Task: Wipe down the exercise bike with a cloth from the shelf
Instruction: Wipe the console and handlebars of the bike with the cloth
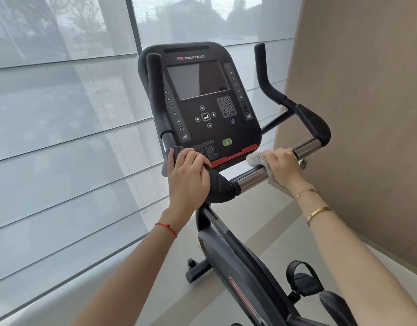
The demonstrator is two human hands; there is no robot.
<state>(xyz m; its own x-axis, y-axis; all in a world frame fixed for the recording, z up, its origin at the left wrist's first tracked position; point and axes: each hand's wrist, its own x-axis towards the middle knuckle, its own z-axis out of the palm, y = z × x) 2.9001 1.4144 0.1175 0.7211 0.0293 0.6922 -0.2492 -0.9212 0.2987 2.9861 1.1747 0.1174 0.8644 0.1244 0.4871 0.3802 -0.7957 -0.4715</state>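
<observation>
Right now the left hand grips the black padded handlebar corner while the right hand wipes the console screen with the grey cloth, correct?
Not quite. In the head view the right hand holds the grey cloth around the chrome handlebar bar, below the console. The left hand does grip the black padded corner.

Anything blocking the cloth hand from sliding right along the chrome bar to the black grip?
Nothing visible. The right hand holds the cloth wrapped on the chrome bar; the stretch to the right grip is bare. The left hand grips the other side.
</observation>
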